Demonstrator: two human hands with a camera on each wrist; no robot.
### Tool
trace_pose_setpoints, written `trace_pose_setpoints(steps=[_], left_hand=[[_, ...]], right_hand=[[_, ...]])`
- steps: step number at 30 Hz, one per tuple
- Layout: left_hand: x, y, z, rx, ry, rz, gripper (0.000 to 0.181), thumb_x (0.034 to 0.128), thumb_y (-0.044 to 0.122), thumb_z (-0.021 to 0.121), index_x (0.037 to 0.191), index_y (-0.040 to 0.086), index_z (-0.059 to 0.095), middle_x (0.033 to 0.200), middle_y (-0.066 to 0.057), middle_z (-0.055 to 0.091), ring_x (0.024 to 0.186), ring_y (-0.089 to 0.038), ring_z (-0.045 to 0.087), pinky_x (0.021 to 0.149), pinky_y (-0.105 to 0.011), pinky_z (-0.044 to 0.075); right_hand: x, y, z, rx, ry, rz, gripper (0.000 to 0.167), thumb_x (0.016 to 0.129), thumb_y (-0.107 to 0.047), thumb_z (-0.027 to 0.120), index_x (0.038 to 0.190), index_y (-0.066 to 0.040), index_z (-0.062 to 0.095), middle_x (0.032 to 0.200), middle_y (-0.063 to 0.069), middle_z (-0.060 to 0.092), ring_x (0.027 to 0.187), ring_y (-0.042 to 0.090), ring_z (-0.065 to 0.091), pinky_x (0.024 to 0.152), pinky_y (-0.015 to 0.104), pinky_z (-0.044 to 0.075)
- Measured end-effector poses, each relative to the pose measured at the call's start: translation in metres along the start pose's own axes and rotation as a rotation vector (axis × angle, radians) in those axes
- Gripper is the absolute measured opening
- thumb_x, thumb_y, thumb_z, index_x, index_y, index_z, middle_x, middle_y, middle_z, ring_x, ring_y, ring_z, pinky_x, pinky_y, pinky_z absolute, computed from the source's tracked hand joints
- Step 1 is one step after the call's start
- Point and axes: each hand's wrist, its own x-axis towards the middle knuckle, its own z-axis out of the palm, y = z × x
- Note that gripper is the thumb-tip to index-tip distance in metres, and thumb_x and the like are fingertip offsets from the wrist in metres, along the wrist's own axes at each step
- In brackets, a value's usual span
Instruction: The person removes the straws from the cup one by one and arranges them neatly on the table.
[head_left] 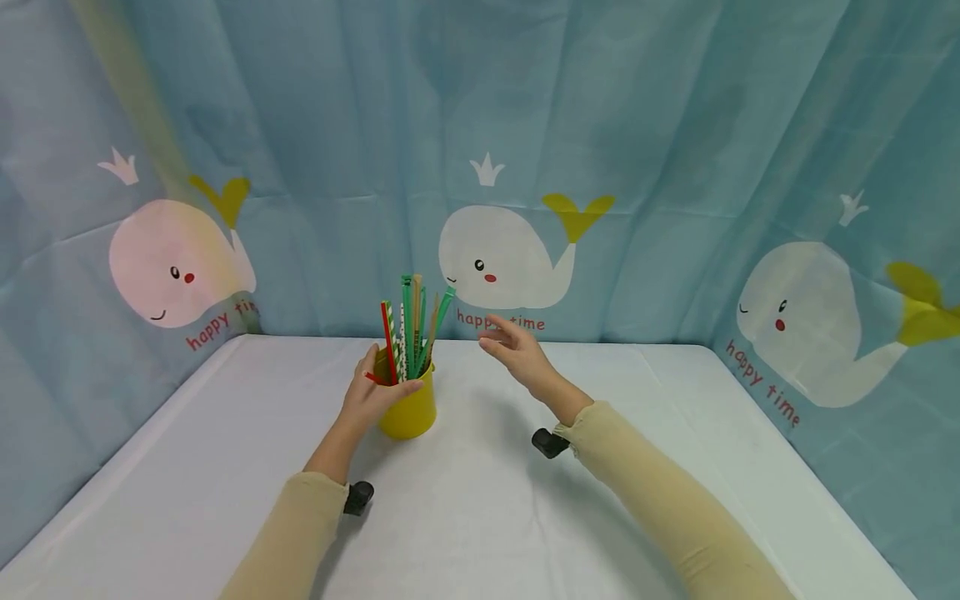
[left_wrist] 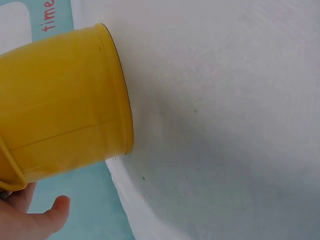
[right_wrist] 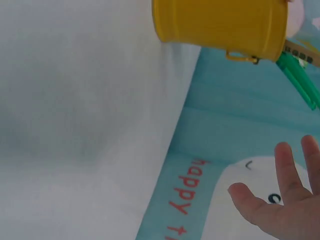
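A yellow bucket [head_left: 408, 408] stands on the white table, with a small wire handle on its side. Straw-like sticks [head_left: 408, 333] in green, red, tan and patterned colours poke up out of it. My left hand [head_left: 372, 396] grips the bucket's rim from the left, thumb across the front; in the left wrist view only part of this hand [left_wrist: 30, 215] shows, beside the handle. To the right of the bucket, my right hand [head_left: 521, 354] hovers above the table with fingers spread, holding nothing. The right wrist view shows its fingers [right_wrist: 287, 172] apart from the bucket and sticks.
The white cloth-covered table [head_left: 480, 517] spreads out around the bucket. Behind it and on both sides hangs a blue curtain [head_left: 315, 167] printed with whales and red lettering. Black wrist cameras [head_left: 358, 497] sit at both cuffs.
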Motion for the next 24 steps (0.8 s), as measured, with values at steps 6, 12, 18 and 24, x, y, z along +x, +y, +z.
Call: trace_pose_setpoints(steps=[6,12,18,24], left_hand=[[-0.001,0.001,0.001,-0.036,0.014,-0.009,0.111,0.0822,0.036,0.078,0.156,0.006,0.001,0.158,-0.022,0.010,0.141,-0.040,0.021,0.114,-0.056,0.020],[-0.003,0.003,0.002,-0.057,0.007,0.001,0.109,0.0835,0.034,0.077,0.156,0.005,0.001,0.157,-0.023,0.009,0.141,-0.040,0.021,0.113,-0.056,0.020],[-0.003,0.003,0.002,-0.048,0.009,-0.006,0.108,0.0842,0.034,0.076,0.156,0.006,0.001,0.158,-0.023,0.009,0.141,-0.040,0.020,0.113,-0.057,0.020],[-0.003,0.003,0.002,-0.053,0.005,-0.007,0.108,0.0843,0.034,0.076,0.156,0.006,0.000,0.158,-0.023,0.009,0.141,-0.040,0.020,0.113,-0.058,0.019]], right_hand=[[0.022,0.005,0.024,0.058,0.020,0.064,0.062,0.098,-0.019,0.059,0.153,-0.011,0.030,0.137,0.011,0.055,0.129,0.026,0.050,0.109,0.045,0.035],[0.035,0.003,0.043,0.105,0.050,0.114,0.064,0.097,-0.020,0.061,0.153,-0.016,0.031,0.133,0.010,0.060,0.127,0.026,0.052,0.108,0.049,0.035],[0.043,0.001,0.056,0.143,0.095,0.161,0.063,0.095,-0.018,0.064,0.152,-0.019,0.036,0.131,0.011,0.061,0.124,0.025,0.055,0.108,0.049,0.035],[0.050,0.000,0.063,0.196,0.138,0.177,0.058,0.095,-0.010,0.062,0.149,-0.014,0.041,0.125,0.014,0.064,0.117,0.027,0.060,0.107,0.046,0.037]])
